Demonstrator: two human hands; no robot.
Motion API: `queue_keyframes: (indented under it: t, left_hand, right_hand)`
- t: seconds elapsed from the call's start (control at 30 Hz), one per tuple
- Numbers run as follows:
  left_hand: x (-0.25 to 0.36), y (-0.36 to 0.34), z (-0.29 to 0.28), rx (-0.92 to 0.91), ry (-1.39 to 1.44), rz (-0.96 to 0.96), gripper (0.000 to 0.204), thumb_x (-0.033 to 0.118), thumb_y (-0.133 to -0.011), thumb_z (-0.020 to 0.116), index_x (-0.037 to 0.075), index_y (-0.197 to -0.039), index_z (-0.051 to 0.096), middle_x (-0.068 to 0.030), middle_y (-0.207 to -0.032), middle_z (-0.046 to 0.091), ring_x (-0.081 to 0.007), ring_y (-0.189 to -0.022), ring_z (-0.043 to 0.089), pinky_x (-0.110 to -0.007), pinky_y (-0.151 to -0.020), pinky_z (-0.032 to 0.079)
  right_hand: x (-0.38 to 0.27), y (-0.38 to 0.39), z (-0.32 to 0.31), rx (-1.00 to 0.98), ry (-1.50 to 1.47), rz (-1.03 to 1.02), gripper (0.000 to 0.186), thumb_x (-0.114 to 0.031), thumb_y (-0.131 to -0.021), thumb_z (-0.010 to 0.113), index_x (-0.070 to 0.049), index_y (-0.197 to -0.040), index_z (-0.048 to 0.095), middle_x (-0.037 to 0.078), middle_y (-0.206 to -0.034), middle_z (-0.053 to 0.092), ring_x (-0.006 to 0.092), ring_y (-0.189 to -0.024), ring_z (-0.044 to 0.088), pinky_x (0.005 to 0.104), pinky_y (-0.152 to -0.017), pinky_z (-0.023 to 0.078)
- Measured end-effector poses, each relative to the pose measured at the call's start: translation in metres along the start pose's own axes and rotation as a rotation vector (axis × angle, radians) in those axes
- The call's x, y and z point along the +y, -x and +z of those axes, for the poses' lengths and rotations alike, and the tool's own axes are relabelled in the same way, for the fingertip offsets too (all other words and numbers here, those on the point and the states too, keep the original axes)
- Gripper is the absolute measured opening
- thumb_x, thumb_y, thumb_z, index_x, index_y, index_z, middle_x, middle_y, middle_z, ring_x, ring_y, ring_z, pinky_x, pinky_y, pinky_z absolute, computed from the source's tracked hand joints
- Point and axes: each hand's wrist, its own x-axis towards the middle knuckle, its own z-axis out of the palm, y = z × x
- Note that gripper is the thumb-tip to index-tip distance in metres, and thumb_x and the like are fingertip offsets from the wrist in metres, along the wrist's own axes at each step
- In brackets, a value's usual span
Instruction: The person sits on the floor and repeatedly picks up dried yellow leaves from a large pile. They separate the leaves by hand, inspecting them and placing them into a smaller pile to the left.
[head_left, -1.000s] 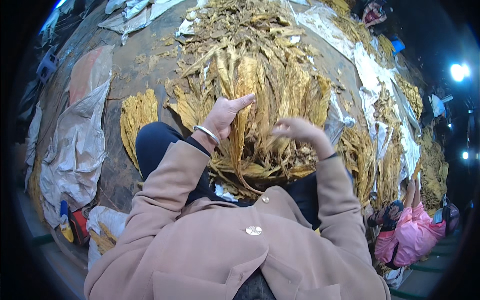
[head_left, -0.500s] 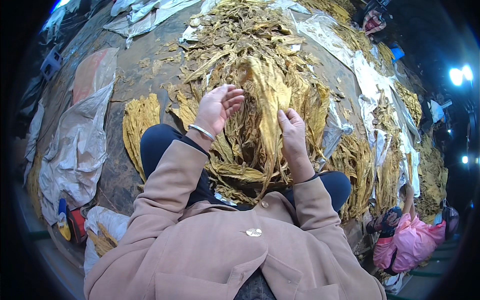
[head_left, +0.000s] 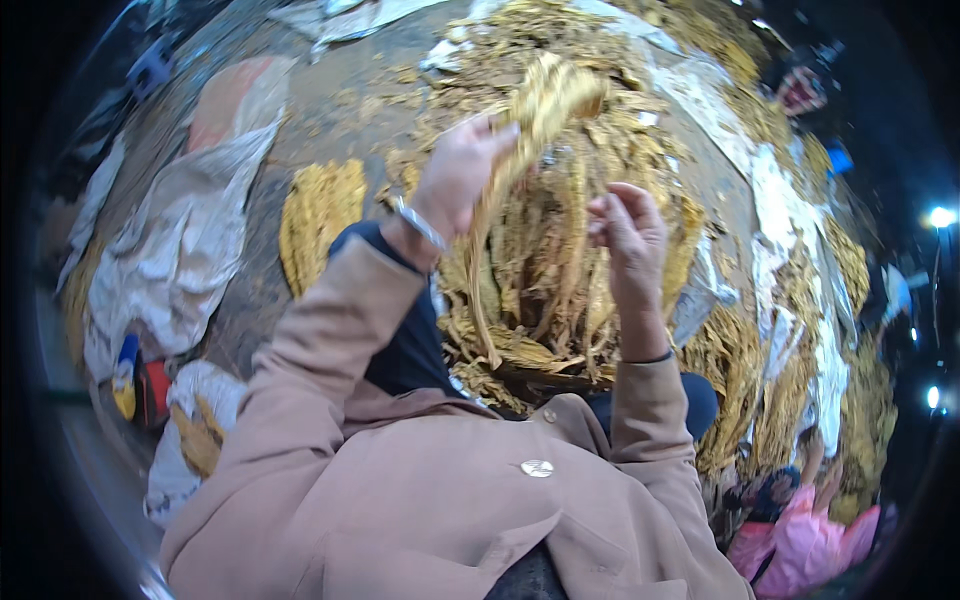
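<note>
My left hand (head_left: 455,180), with a metal bangle at the wrist, grips a long, crinkled yellow dried leaf (head_left: 545,105) that is raised and blurred, its narrow stem end hanging down. Right of it, my right hand (head_left: 630,240) is curled with thumb near fingertips; I cannot make out whether anything is pinched there. Behind and below both hands lies a heap of dried leaves (head_left: 535,260) in yellows and browns, between my bent legs. A separate flattened bundle of yellow leaves (head_left: 320,215) lies on the ground to my left.
Pale crumpled sheets (head_left: 170,250) lie at left and along the right (head_left: 770,200). A red, blue and yellow object (head_left: 150,390) sits at lower left beside a white sack (head_left: 185,470). A person in pink (head_left: 800,530) works at lower right among more leaves (head_left: 730,390).
The leaf has gone from my right hand's grip to my left hand's and is lifted upward. My right hand has shifted right and slightly up. The view has swung a little.
</note>
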Motion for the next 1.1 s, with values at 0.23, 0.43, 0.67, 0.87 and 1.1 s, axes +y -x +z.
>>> queue_keyframes:
  t: [0.23,0.43,0.67,0.87,1.1]
  left_hand:
    - [0.107,-0.020,-0.183,0.058,-0.243,0.325,0.025,0.021,-0.094,0.051,0.002,-0.110,0.053,-0.0069,-0.091,0.063,-0.0078,-0.067,0.059,-0.017,-0.049,0.045]
    - [0.048,0.029,-0.302,0.510,-0.345,0.180,0.022,0.014,-0.093,0.051,-0.001,-0.107,0.056,-0.0063,-0.086,0.062,-0.0108,-0.059,0.058,-0.022,-0.056,0.051]
    - [-0.230,0.093,-0.491,0.966,-0.459,-0.319,0.019,0.011,-0.087,0.054,-0.007,-0.087,0.058,-0.0150,-0.080,0.064,-0.0234,-0.060,0.065,-0.034,-0.049,0.052]
    - [-0.262,0.097,-0.460,0.939,-0.398,-0.426,0.022,0.015,-0.088,0.057,-0.006,-0.086,0.060,-0.0141,-0.075,0.064,-0.0224,-0.056,0.065,-0.033,-0.049,0.050]
    - [-0.311,0.120,-0.523,0.731,-1.136,-0.622,0.056,0.051,-0.086,0.046,-0.001,-0.082,0.067,-0.0191,-0.088,0.066,-0.0350,-0.087,0.062,-0.043,-0.078,0.047]
  right_hand:
    - [0.038,0.023,-0.020,0.052,0.020,0.200,0.013,-0.011,-0.092,0.054,-0.003,-0.102,0.055,0.004,-0.078,0.059,0.0065,-0.060,0.050,0.0171,-0.052,0.040]
    - [0.085,0.042,-0.034,0.017,0.104,0.351,0.010,-0.012,-0.092,0.054,-0.004,-0.100,0.055,0.002,-0.077,0.058,0.0057,-0.059,0.050,0.0172,-0.050,0.041]
    - [0.121,0.061,-0.016,-0.011,0.110,0.556,0.008,-0.012,-0.092,0.054,-0.006,-0.098,0.055,0.003,-0.076,0.059,0.0071,-0.057,0.051,0.0180,-0.050,0.040]
    - [0.120,0.053,-0.012,0.037,0.122,0.580,0.008,-0.012,-0.092,0.055,-0.006,-0.097,0.056,0.003,-0.077,0.060,0.0072,-0.057,0.051,0.0167,-0.049,0.040]
    - [0.124,0.056,-0.010,0.071,0.127,0.615,0.008,-0.011,-0.092,0.054,-0.006,-0.098,0.055,0.004,-0.077,0.060,0.0075,-0.058,0.052,0.0168,-0.051,0.040]
